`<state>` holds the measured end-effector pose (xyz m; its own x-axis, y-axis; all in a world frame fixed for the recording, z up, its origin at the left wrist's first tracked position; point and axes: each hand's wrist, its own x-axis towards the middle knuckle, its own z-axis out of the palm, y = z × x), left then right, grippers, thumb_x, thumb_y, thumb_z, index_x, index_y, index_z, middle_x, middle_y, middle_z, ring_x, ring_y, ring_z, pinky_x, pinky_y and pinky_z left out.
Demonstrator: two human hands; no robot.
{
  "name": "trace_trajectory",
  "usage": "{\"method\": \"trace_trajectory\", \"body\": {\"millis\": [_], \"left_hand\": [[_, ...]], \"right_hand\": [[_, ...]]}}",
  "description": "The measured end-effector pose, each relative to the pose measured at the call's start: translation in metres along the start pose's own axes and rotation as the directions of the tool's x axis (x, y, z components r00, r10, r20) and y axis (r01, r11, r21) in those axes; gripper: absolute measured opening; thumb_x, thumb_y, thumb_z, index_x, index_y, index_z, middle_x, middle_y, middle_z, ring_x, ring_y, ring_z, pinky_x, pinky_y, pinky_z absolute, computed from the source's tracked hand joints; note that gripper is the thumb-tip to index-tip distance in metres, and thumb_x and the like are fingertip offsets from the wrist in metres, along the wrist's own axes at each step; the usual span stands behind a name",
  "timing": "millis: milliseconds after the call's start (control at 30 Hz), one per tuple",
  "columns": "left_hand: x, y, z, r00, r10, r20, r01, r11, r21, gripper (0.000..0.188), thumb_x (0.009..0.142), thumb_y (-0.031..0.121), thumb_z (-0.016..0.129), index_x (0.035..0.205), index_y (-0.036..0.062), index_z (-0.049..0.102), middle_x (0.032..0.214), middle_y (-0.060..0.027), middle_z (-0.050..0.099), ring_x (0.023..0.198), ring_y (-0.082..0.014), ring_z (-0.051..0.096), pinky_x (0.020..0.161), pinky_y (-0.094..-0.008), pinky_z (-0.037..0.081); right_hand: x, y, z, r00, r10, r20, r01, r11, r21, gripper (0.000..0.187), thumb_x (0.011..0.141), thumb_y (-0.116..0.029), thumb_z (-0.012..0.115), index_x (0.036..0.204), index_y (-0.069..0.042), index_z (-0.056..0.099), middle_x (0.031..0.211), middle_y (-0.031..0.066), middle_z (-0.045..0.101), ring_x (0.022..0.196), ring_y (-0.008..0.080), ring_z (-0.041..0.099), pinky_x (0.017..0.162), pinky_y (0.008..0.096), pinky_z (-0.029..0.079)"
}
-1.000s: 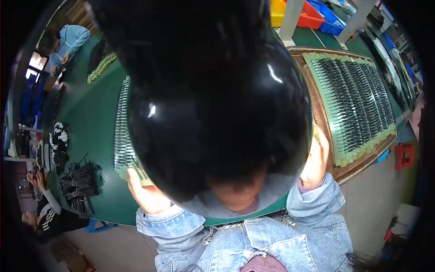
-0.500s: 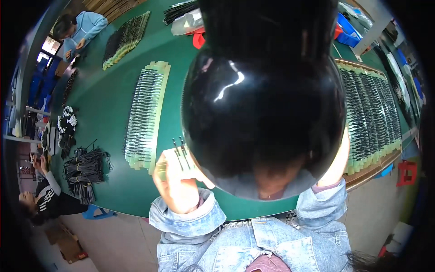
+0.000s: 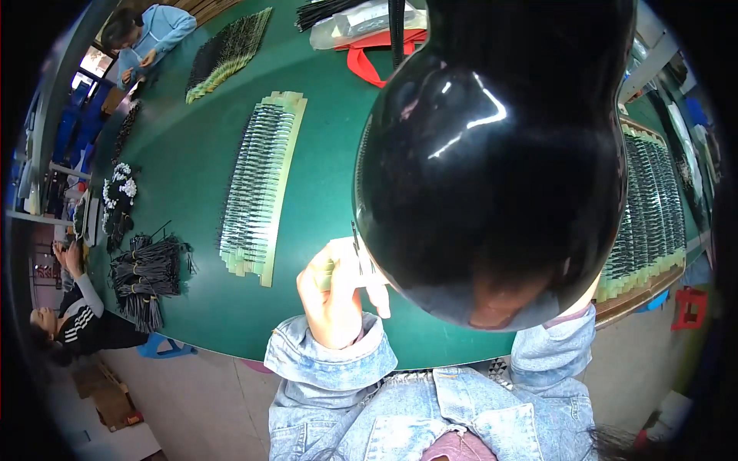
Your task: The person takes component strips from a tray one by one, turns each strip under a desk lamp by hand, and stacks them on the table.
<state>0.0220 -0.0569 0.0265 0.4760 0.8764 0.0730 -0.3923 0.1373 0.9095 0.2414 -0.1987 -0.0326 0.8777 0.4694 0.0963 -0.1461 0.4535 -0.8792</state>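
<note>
My left hand (image 3: 337, 296) pinches a pale flat strip (image 3: 364, 280) with thin black pins (image 3: 357, 244) over the green table (image 3: 327, 177); the mostly hidden right hand (image 3: 589, 296) I can't judge. Probably light, stiff: I'd take its bare edge.

Left fingers (image 3: 309, 289) curled

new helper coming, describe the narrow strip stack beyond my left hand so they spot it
On the big green table, find the wearer's left hand. Beyond it, to the left, lies a long, narrow stack of pale green strips with dark rods. Unlike the strips at right, it lies on no brown tray, and it's nearer the hand than the slanted upper-left pile.
</note>
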Motion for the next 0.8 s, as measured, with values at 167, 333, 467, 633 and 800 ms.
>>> {"method": "trace_trajectory", "body": {"millis": [167,333,467,633,800], "left_hand": [[-0.002,-0.001,0.002,1.000,0.027,-0.004,-0.027,0.999,0.034,0.021,0.085,0.010,0.037,0.078,-0.0057,0.048,0.061,-0.0112,0.052,0.038,-0.0130,0.046,0.040,-0.0237,0.041],[-0.007,-0.003,0.000,0.999,-0.015,-0.051,0.015,1.000,0.005,0.019,0.084,0.010,0.039,0.076,-0.0054,0.048,0.059,-0.0096,0.051,0.037,-0.0107,0.044,0.038,-0.0222,0.038],[-0.006,-0.005,-0.006,0.999,-0.051,0.015,0.051,0.998,-0.023,0.018,0.083,0.011,0.042,0.075,-0.0046,0.048,0.056,-0.0076,0.049,0.037,-0.0087,0.042,0.034,-0.0194,0.033],[-0.001,-0.010,-0.012,0.998,-0.056,-0.013,0.054,0.992,-0.113,0.021,0.082,0.016,0.046,0.075,-0.0034,0.045,0.054,-0.0082,0.048,0.039,-0.0100,0.043,0.034,-0.0193,0.032],[0.003,-0.002,-0.008,0.999,-0.037,-0.039,0.032,0.992,-0.121,0.018,0.078,0.014,0.048,0.081,-0.0022,0.041,0.056,-0.0110,0.051,0.045,-0.0143,0.048,0.040,-0.0236,0.038]], "right_hand": [[0.003,-0.005,0.009,0.985,0.110,-0.131,-0.090,0.984,0.154,0.031,0.088,-0.011,0.034,0.116,0.001,0.033,0.109,0.0080,0.044,0.059,0.0031,0.036,0.058,0.0127,0.037],[0.011,-0.009,-0.009,0.944,0.202,0.261,-0.316,0.783,0.535,0.029,0.088,-0.013,0.035,0.114,0.000,0.036,0.106,0.0064,0.046,0.050,0.0034,0.029,0.052,0.0122,0.033],[0.007,-0.001,-0.010,0.989,0.143,-0.028,-0.121,0.913,0.391,0.029,0.088,-0.016,0.034,0.112,0.000,0.039,0.099,0.0062,0.048,0.047,0.0050,0.027,0.048,0.0118,0.032],[0.015,-0.008,-0.009,0.972,0.181,0.150,-0.234,0.800,0.553,0.028,0.086,-0.025,0.039,0.105,-0.005,0.044,0.081,0.0034,0.048,0.054,0.0067,0.037,0.050,0.0167,0.037],[0.009,-0.019,0.010,0.978,0.169,0.118,-0.206,0.823,0.530,0.026,0.084,-0.028,0.042,0.099,-0.007,0.046,0.077,0.0022,0.047,0.068,0.0140,0.047,0.063,0.0298,0.044]]}}
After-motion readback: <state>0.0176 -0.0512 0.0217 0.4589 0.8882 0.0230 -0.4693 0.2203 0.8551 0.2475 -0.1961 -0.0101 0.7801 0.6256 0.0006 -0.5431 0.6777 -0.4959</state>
